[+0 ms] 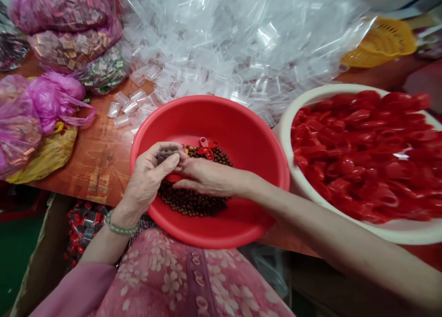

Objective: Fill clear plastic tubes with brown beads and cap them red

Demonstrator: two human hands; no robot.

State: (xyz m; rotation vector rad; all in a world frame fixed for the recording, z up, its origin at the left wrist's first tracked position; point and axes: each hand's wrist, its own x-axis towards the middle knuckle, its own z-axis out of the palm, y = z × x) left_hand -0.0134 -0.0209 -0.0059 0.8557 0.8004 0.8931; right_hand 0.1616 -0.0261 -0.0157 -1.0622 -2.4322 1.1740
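Your left hand (147,174) and right hand (209,175) meet over a round red plastic basin (250,140), mid-frame.
You've got a small clear plastic cylinder (168,154) pinched left-handed, just left of centre, shiny round brown beads (195,205) below; right fingers at its end, can't tell if gripping; round white tub (287,144) far right.

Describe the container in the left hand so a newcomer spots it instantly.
Find the red basin at the centre, in front of the heap of clear containers. Over its left part, the left hand holds one small container. Unlike the heaped ones, it is held up and looks dark.
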